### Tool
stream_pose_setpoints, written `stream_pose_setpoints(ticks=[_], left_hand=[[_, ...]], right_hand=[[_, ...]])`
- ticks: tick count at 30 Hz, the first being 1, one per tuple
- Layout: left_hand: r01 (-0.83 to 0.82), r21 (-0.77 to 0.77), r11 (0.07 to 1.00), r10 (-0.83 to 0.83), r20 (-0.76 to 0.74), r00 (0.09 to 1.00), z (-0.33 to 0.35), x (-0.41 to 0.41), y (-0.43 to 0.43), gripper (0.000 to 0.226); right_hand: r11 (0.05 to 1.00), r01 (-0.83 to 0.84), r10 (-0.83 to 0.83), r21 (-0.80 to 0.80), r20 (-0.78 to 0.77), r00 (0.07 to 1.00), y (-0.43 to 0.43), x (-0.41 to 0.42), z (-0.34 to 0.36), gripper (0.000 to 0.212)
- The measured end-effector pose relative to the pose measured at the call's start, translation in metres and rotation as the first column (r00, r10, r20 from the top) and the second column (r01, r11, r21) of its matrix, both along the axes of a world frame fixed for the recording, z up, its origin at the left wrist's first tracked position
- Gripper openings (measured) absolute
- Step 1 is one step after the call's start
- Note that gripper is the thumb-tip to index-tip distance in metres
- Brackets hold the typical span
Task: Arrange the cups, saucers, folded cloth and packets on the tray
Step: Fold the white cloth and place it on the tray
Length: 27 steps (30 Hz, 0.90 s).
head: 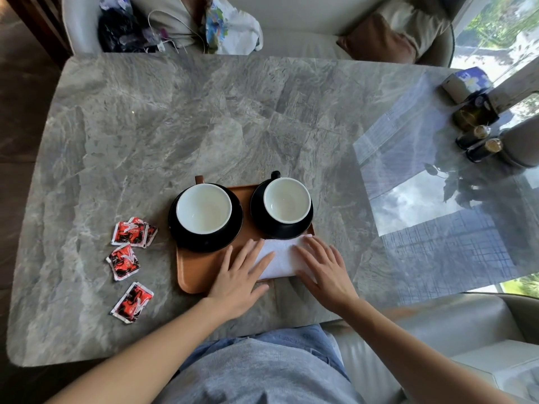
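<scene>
A brown tray (pixel 192 269) lies on the grey marble table. Two white-lined cups stand on it, the left cup (pixel 203 207) on a black saucer (pixel 204 243) and the right cup (pixel 287 199) on a second black saucer (pixel 291 233). A folded white cloth (pixel 281 258) lies on the tray's near right part. My left hand (pixel 239 277) and my right hand (pixel 323 266) rest flat on the cloth's two ends, fingers spread. Several red packets lie on the table left of the tray: a pile (pixel 132 231), one below it (pixel 123 261), one nearest me (pixel 132 302).
Dark small bottles (pixel 478 142) and a blue-white box (pixel 466 83) stand at the table's far right by the window. Bags (pixel 125 27) and cushions sit on the seats beyond the far edge. A grey sofa (pixel 437 330) is at my right.
</scene>
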<state>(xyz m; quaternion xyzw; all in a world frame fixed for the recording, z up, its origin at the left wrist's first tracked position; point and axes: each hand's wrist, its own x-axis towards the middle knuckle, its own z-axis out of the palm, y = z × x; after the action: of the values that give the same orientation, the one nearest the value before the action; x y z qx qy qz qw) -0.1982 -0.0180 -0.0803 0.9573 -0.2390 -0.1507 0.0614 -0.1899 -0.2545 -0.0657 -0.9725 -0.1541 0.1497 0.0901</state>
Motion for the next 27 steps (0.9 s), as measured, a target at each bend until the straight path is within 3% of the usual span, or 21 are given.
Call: stream_pose_setpoints(ticks=[5, 13, 23, 27], left_hand=[[-0.016, -0.010, 1.000, 0.017, 0.066, 0.998, 0.007, -0.002, -0.002, 0.066], [-0.041, 0.008, 0.999, 0.041, -0.047, 0.998, -0.003, -0.005, -0.007, 0.070], [-0.004, 0.017, 1.000, 0.005, -0.048, 0.999, -0.005, -0.001, -0.002, 0.075], [-0.011, -0.052, 0.999, 0.012, 0.022, 1.000, 0.005, -0.005, 0.007, 0.071]], right_hand=[[0.999, -0.035, 0.034, -0.007, -0.050, 0.998, -0.016, -0.001, -0.010, 0.053], [1.000, -0.028, 0.029, 0.013, -0.044, 0.999, -0.017, 0.006, -0.016, 0.056], [0.998, -0.037, 0.041, 0.045, -0.072, 0.997, -0.017, 0.005, -0.014, 0.055], [0.998, -0.023, 0.021, 0.053, 0.030, 0.999, -0.007, -0.002, -0.005, 0.059]])
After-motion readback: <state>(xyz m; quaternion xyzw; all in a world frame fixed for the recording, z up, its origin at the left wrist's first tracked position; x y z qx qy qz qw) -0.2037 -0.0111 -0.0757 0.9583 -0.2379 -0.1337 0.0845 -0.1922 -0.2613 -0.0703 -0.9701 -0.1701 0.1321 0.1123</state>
